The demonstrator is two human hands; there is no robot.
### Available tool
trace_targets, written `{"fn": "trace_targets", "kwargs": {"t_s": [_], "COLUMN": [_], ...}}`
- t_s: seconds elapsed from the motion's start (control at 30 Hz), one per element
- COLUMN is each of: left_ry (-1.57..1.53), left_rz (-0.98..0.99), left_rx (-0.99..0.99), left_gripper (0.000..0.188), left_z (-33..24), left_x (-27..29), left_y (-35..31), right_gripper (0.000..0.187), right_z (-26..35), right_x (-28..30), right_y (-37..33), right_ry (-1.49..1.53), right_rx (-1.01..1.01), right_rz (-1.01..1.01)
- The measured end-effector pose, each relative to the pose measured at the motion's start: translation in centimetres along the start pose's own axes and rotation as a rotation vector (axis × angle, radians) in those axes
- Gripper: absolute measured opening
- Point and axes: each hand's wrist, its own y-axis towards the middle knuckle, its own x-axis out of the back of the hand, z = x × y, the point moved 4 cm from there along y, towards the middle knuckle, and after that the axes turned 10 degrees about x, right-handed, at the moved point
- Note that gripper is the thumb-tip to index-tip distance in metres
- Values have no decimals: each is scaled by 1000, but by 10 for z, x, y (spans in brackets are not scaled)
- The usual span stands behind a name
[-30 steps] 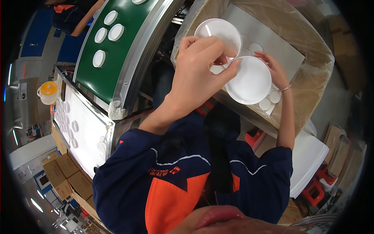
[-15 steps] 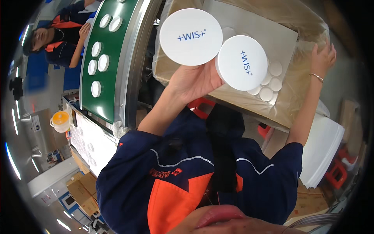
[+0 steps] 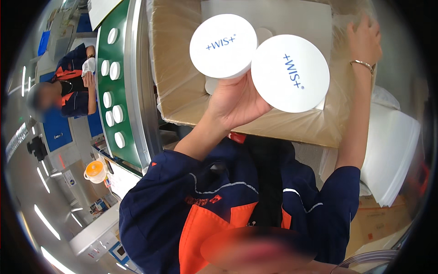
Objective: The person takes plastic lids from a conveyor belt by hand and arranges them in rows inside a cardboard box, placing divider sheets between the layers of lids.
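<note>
White, blue-printed round lids [image 3: 290, 73], two, are gripped from beneath by the left hand [image 3: 239, 102], fingertips hidden, over the plastic-lined carton [image 3: 273, 128], not yet set down; the right hand [image 3: 366, 43] is spread at its rim; white caps [image 3: 117, 114] are left on the green conveyor belt [image 3: 118, 91].

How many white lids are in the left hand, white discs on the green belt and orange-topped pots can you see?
White lids in the left hand: 2
White discs on the green belt: 7
Orange-topped pots: 1
Total in view: 10
</note>
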Motion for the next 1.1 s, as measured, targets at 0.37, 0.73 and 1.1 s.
{"fn": "trace_targets", "kwargs": {"t_s": [0.37, 0.73, 1.1], "left_ry": [714, 2392, 2675], "left_rz": [-495, -894, -739], "left_rx": [35, -308, 188], "left_gripper": [38, 19, 51], "left_z": [-30, -41, -22], "left_x": [69, 245, 252], "left_y": [106, 244, 142], "right_gripper": [43, 48, 48], "right_z": [-4, 6, 9], "right_x": [28, 27, 16], "right_y": [-2, -2, -1], "right_ry": [83, 238, 195], "right_rx": [-43, -18, -9], "right_rz": [-31, -160, -75]}}
